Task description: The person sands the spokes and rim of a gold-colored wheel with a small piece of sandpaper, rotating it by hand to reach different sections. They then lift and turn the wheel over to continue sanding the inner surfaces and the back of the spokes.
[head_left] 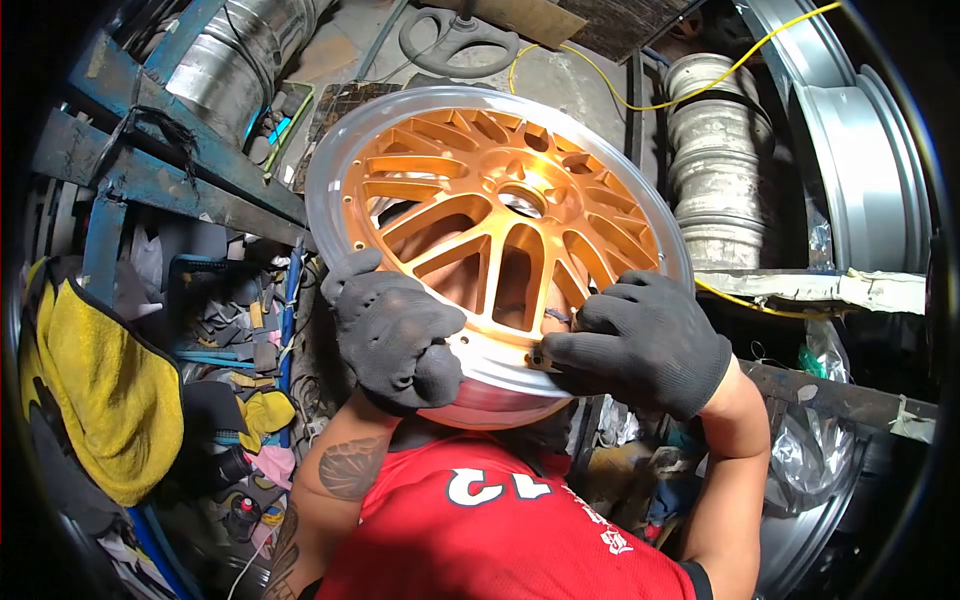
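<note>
A wheel rim with orange-gold spokes and a silver outer lip (490, 250) leans tilted in front of my red shirt. My left hand (395, 330), in a dark grey glove, is closed at the lower left edge of the rim. At the lower right edge, my right hand (645, 345), gloved the same way, has its fingers curled, the thumb near a small hole in the lip. Small dark holes run along the border between the orange face and the lip. What lies under the fingers is hidden.
Stacked silver rims (718, 160) and larger rims (865, 170) stand at the right. A blue metal frame (190, 190) crosses the left side, above a yellow cloth (105, 390). A yellow hose (690, 98) runs behind. A grey steering-wheel-shaped part (460, 50) lies beyond the rim.
</note>
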Available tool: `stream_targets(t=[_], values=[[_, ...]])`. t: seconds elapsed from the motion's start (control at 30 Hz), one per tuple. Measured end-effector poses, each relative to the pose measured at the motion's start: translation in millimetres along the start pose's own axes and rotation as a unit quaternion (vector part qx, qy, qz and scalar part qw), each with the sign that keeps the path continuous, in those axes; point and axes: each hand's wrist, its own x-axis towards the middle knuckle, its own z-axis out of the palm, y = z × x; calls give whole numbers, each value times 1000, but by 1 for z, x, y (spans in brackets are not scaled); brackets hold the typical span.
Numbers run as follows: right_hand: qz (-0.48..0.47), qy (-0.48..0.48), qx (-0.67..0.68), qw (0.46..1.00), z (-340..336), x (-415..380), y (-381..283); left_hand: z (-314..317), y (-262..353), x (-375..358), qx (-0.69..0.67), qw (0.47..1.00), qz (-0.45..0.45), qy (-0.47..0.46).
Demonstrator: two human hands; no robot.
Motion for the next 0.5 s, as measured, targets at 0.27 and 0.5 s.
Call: stream_targets(t=[0.27, 0.5], values=[[-32, -8, -31, 999, 1, 3, 2, -1, 1, 6, 15, 1000, 20, 6], [-36, -7, -41, 998, 3, 5, 3, 0, 0, 4, -10, 1000, 7, 3]])
